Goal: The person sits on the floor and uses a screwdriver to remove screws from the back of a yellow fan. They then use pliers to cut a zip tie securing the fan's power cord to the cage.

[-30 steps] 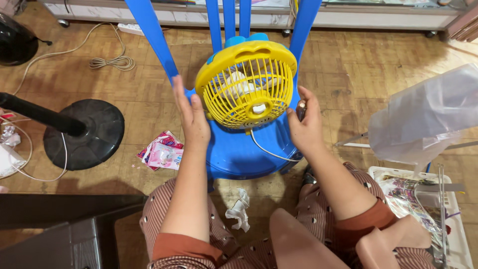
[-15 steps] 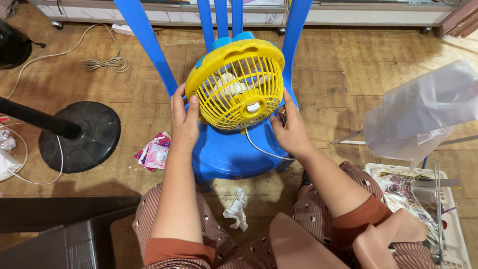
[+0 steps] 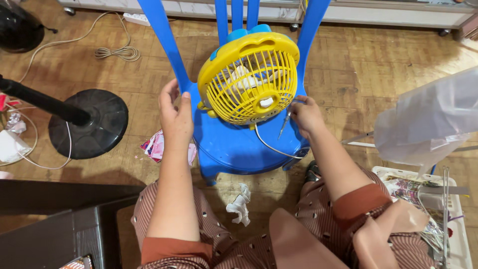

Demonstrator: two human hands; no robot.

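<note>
Sitting over a blue plastic chair, you have a small yellow table fan with a round wire-style plastic grille standing on its seat, tilted slightly back against the chair's blue back slats. Your right hand is closed around a thin metal screwdriver, whose shaft angles down and to the left beside the lower right edge of the fan's grille, near the rim though you cannot tell whether the tip touches it. Your left hand is open with fingers loosely spread, holding nothing; it hovers just beside the fan's left side, over the chair's left edge, clear of the grille. A white power cord runs from under the fan across the seat toward your right hand. On the wooden parquet floor a crumpled white tissue lies between your knees, and a pink and white wrapper sits just left of the chair. Farther left stands the round black base of a pedestal fan with its black pole slanting away. At your right, a white plastic tray holds tools, and a clear plastic bag hangs above it.
</note>
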